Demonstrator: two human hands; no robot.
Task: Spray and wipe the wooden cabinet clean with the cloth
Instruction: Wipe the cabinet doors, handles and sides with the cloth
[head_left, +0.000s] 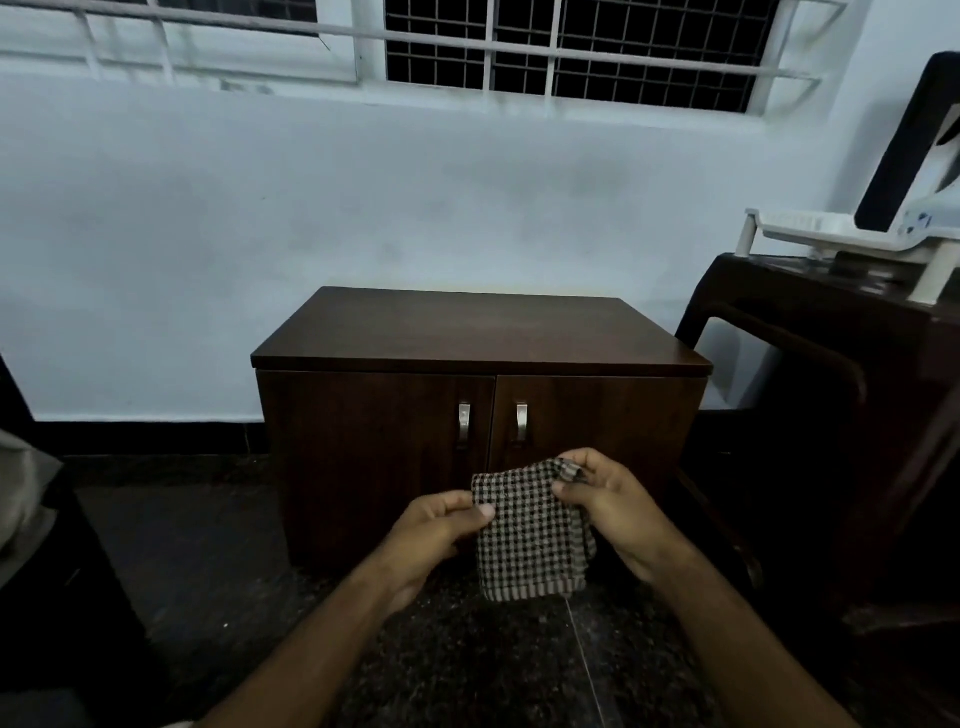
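Note:
A low dark wooden cabinet (478, 332) with two doors and two metal handles stands against the white wall, straight ahead. In front of its doors I hold a black-and-white checked cloth (530, 540), hanging folded. My left hand (436, 535) pinches the cloth's upper left corner. My right hand (608, 504) grips its upper right corner. Both hands are below the cabinet's top, near the handles. No spray bottle is in view.
A dark wooden table (831, 332) stands close on the right, carrying a white stand (841, 239) and a dark screen. A barred window (571, 52) runs along the top of the wall. Dark furniture edges in at the left. The floor is dark speckled stone.

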